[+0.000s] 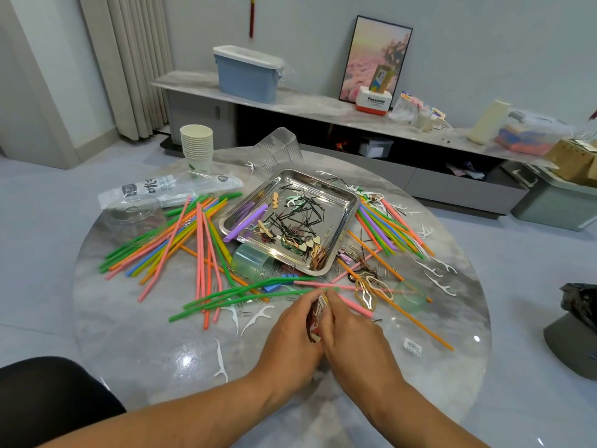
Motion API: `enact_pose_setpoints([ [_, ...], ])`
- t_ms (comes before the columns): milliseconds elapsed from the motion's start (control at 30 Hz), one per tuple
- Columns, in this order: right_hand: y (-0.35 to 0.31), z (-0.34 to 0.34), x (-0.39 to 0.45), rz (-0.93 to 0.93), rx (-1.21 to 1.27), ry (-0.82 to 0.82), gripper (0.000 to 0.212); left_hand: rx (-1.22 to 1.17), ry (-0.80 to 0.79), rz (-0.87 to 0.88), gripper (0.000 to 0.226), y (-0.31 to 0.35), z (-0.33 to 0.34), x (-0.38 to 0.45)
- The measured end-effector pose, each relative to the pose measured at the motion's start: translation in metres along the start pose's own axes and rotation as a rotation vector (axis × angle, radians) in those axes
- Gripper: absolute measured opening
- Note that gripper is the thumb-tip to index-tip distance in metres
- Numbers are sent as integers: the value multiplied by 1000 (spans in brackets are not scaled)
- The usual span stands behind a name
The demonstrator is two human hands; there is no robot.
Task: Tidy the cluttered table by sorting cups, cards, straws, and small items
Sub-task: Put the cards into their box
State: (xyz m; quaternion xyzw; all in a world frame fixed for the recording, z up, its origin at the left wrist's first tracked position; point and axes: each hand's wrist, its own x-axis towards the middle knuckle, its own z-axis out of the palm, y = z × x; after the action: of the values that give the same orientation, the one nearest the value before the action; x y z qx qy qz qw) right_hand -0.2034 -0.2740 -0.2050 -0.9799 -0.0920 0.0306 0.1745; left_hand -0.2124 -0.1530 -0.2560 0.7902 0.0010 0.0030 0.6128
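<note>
Hands: our left hand (290,331) and right hand (349,331) meet at 6 o'clock on the round table (135,344), fingers of both curled around a small stack of cards (318,313) held on edge between them.
Hard to make out: most of the cards is covered by our fingers; we see only a printed sliver, and we cannot tell how many there are.
Blurred clutter: the dark hairpins and small clips in the steel tray (347,218) at the centre run together; we cannot count them.
Cut off: both forearms leave the bottom edge; a dark object (578,305) at 3 o'clock is clipped by the frame.
Edges and room: bare tabletop lies at 7 to 8 o'clock and just before the near rim; a small label (413,346) sits at 4 o'clock.
In the way: green straws (245,292) and a pink straw (353,305) lie just beyond our fingertips; white floss picks (255,318) are scattered beside them.
Around: a fan of coloured straws (181,237) at 9 to 10 o'clock, another bundle (387,227) at 2 o'clock, stacked paper cups (196,147) at 11 o'clock, a clear lid (135,211) at 10 o'clock, a green tub (250,260) tipped against the tray's near corner.
</note>
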Motion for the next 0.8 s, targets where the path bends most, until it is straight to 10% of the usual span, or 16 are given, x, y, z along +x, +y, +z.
enact_pose_setpoints([
  [267,-2,3,-11,-139,-374,-27,61,32,-64,-25,69,0,-2,-1],
  [800,3,6,13,-84,292,33,53,619,182,-103,90,18,-119,19],
])
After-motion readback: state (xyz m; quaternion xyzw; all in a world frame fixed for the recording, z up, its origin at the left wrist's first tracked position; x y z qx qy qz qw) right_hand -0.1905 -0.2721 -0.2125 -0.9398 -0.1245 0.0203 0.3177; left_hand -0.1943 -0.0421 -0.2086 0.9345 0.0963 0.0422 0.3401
